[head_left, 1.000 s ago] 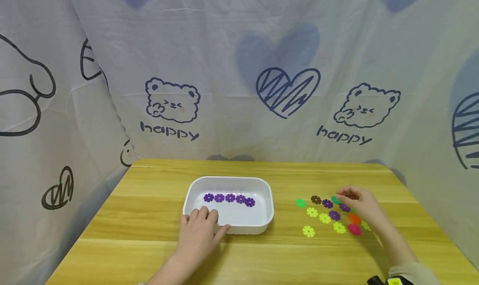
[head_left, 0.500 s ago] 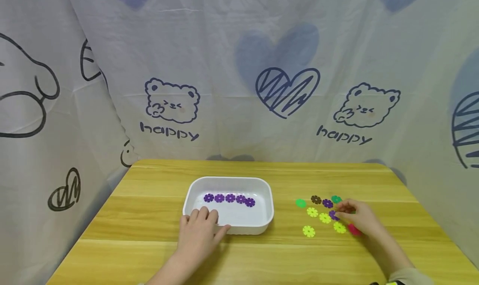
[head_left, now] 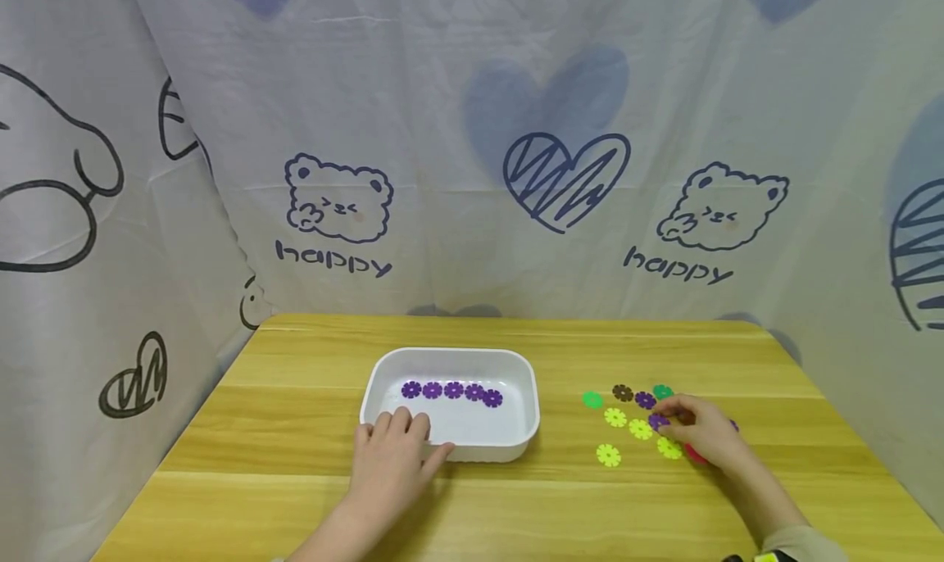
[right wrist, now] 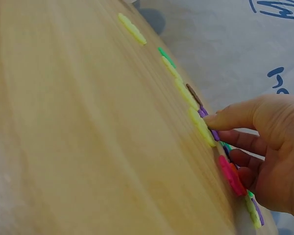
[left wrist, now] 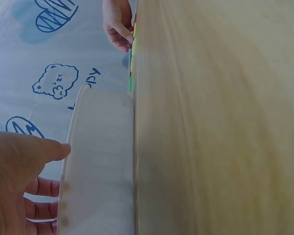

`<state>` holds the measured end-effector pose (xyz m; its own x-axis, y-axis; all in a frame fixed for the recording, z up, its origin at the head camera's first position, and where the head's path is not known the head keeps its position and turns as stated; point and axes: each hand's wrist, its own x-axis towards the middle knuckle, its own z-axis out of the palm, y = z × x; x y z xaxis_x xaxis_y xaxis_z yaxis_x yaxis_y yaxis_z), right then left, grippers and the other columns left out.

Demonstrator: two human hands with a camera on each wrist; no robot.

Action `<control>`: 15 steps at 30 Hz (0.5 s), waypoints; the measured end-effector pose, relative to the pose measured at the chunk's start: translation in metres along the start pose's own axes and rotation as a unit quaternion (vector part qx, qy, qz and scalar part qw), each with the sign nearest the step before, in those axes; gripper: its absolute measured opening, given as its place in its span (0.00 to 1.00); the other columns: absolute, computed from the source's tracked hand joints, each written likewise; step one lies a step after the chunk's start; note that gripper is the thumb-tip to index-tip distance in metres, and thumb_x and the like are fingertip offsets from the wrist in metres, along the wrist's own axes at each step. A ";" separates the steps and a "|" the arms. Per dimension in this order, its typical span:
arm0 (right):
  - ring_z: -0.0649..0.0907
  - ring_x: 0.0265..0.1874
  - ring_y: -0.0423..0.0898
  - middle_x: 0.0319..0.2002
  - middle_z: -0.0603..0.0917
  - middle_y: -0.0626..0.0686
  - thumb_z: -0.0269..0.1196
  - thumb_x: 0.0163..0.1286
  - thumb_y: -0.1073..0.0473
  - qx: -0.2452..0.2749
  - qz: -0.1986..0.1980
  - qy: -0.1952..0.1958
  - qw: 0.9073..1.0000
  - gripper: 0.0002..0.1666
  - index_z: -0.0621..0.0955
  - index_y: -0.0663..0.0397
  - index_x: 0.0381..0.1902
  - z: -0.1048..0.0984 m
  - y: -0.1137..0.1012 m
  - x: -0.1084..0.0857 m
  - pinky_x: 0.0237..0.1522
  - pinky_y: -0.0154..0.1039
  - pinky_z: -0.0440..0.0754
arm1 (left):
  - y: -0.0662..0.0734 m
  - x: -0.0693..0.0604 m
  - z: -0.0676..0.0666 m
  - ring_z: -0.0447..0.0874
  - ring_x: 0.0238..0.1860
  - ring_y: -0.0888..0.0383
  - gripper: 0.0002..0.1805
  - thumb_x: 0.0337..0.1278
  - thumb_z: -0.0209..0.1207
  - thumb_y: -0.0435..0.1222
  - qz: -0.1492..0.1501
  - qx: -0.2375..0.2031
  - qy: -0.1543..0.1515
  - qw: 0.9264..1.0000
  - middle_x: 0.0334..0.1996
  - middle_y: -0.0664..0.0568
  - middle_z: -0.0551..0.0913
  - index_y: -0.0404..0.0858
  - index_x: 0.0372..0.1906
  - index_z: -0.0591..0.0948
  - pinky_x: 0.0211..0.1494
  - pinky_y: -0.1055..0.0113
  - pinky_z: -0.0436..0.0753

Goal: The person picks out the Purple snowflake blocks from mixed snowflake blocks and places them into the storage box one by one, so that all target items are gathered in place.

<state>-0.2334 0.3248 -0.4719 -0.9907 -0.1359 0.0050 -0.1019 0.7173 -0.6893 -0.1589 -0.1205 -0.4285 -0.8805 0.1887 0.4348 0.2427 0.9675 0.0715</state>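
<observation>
My left hand (head_left: 391, 455) holds the near left rim of a white plastic tray (head_left: 519, 402), with its thumb along the front wall. A row of several purple snowflake discs (head_left: 453, 391) lies inside the tray. To the right, my right hand (head_left: 708, 431) pinches a purple snowflake disc (head_left: 656, 421) at the table among loose discs. In the right wrist view, the thumb (right wrist: 230, 115) is against that disc beside a yellow disc (right wrist: 201, 128). The hand partly hides a pink disc (head_left: 696, 454) and others beneath it.
Around the right hand lie a brown disc (head_left: 623, 393), a light green disc (head_left: 592, 400), a darker green disc (head_left: 662, 392), another purple disc (head_left: 645, 401) and several yellow discs (head_left: 608, 455). A printed curtain (head_left: 442, 136) hangs behind the wooden table (head_left: 295, 431).
My right hand has come down and nearer from the green disc at the back of the group to the purple disc. The left hand and tray have stayed put.
</observation>
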 end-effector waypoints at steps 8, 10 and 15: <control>0.78 0.40 0.44 0.40 0.82 0.53 0.69 0.61 0.60 -0.023 -0.017 0.036 0.999 0.14 0.81 0.54 0.45 0.000 -0.001 0.001 0.41 0.32 0.74 | 0.000 0.000 0.000 0.66 0.31 0.57 0.23 0.54 0.61 0.59 0.000 -0.001 0.002 1.000 0.27 0.55 0.70 0.45 0.28 0.71 0.41 0.58 0.65; 0.77 0.38 0.41 0.39 0.81 0.52 0.68 0.61 0.62 -0.021 -0.020 0.037 0.999 0.13 0.81 0.55 0.45 0.000 -0.001 0.001 0.39 0.32 0.75 | 0.000 0.000 0.000 0.66 0.31 0.57 0.23 0.54 0.61 0.60 0.001 0.001 0.003 1.000 0.27 0.55 0.70 0.45 0.28 0.71 0.41 0.58 0.65; 0.78 0.35 0.36 0.37 0.81 0.53 0.66 0.60 0.67 0.009 -0.021 0.039 0.999 0.14 0.80 0.59 0.45 -0.001 -0.002 0.002 0.39 0.29 0.78 | 0.000 0.000 0.000 0.65 0.30 0.57 0.23 0.54 0.61 0.60 0.001 0.003 0.004 1.000 0.27 0.55 0.70 0.45 0.27 0.71 0.40 0.59 0.65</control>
<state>-0.2348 0.3239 -0.4698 -0.9897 -0.1117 0.0900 -0.1426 0.7001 -0.6997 -0.1585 -0.1203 -0.4283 -0.8768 0.1898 0.4418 0.2425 0.9680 0.0653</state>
